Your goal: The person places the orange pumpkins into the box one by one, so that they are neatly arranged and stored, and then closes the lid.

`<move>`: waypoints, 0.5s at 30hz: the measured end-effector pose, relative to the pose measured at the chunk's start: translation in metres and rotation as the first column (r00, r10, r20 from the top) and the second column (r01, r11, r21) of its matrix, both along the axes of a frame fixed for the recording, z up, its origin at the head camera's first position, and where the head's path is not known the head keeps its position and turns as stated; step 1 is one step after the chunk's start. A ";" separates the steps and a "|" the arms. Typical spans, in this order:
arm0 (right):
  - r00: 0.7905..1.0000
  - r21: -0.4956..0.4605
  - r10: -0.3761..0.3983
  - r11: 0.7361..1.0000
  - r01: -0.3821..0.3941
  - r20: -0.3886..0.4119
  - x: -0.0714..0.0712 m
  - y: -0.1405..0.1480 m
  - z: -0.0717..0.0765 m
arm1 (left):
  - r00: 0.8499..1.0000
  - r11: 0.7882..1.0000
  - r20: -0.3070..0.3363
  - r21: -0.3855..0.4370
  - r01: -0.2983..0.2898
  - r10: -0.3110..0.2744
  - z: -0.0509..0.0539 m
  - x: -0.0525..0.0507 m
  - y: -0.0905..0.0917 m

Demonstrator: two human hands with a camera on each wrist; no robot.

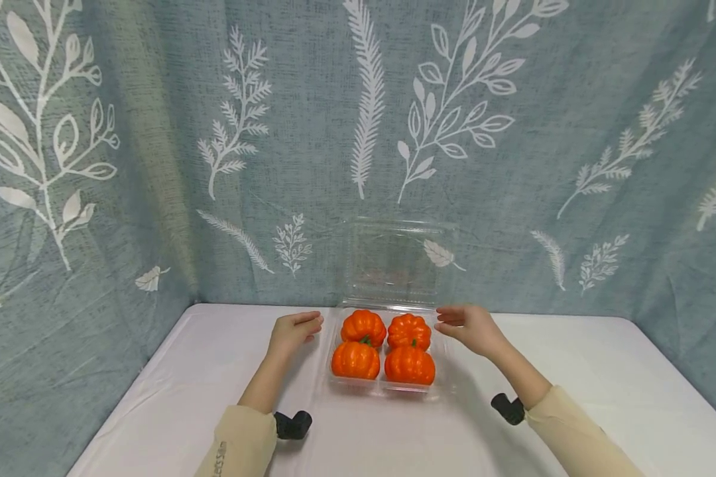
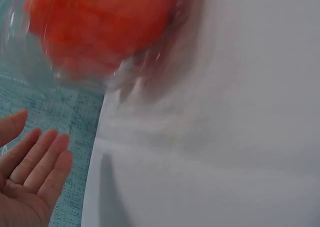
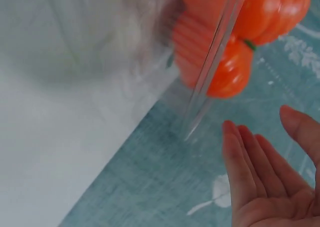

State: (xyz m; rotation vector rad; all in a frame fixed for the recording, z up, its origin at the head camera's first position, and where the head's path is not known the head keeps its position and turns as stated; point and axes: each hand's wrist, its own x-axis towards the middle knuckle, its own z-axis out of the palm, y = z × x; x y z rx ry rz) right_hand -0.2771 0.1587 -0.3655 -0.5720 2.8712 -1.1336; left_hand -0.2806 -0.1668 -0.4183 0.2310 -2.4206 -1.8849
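A clear plastic clamshell box (image 1: 378,385) stands on the white table with its lid (image 1: 388,255) raised at the back. Several small orange pumpkins (image 1: 410,366) with green stems sit inside, in two rows. To the box's left is my left hand (image 1: 294,332), fingers extended, apart from the wall and holding nothing. On the other side my right hand (image 1: 473,329) has its fingers stretched toward the box's back right corner; in the right wrist view the palm (image 3: 272,202) is bare and separate from the box edge. The left wrist view shows blurred pumpkins (image 2: 105,27) through the plastic.
The white tabletop (image 1: 215,371) ends at a blue-green curtain (image 1: 310,132) with white leaf prints, right behind the raised lid. Another stretch of curtain (image 1: 65,318) hangs along the left side. Black wrist devices (image 1: 294,425) sit at both cuffs.
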 end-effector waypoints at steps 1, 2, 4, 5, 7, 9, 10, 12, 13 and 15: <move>1.000 0.005 -0.020 1.000 0.020 0.006 -0.003 0.002 0.000 | 1.000 1.000 0.000 -0.007 -0.006 0.006 0.002 -0.004 -0.001; 0.999 0.012 -0.040 0.999 0.040 0.007 -0.006 0.004 0.000 | 1.000 1.000 -0.002 -0.020 -0.014 0.014 0.003 -0.008 -0.003; 0.997 0.025 -0.081 0.996 0.081 0.000 -0.012 0.008 0.000 | 1.000 0.998 -0.002 -0.060 -0.025 0.025 0.005 -0.015 -0.005; 0.995 0.031 -0.101 0.994 0.101 -0.005 -0.015 0.010 0.000 | 1.000 0.996 -0.002 -0.083 -0.027 0.027 0.007 -0.018 -0.006; 0.990 0.047 -0.140 0.989 0.140 -0.022 -0.021 0.014 0.001 | 1.000 0.991 -0.010 -0.134 -0.025 0.024 0.010 -0.024 -0.008; 0.983 0.050 -0.177 0.983 0.179 -0.041 -0.027 0.017 0.002 | 0.999 0.982 -0.026 -0.189 -0.025 0.020 0.013 -0.029 -0.009; 0.980 0.044 -0.191 0.980 0.194 -0.047 -0.029 0.018 0.003 | 0.999 0.975 -0.041 -0.218 -0.028 0.019 0.015 -0.032 -0.010; 0.975 0.024 -0.214 0.976 0.216 -0.059 -0.035 0.019 0.006 | 0.996 0.957 -0.086 -0.284 -0.049 0.026 0.018 -0.037 -0.011; 0.973 0.015 -0.224 0.974 0.226 -0.062 -0.037 0.019 0.008 | 0.994 0.949 -0.107 -0.310 -0.062 0.030 0.019 -0.040 -0.011; 0.970 -0.004 -0.236 0.972 0.236 -0.065 -0.042 0.019 0.011 | 0.988 0.934 -0.153 -0.347 -0.083 0.031 0.023 -0.044 -0.011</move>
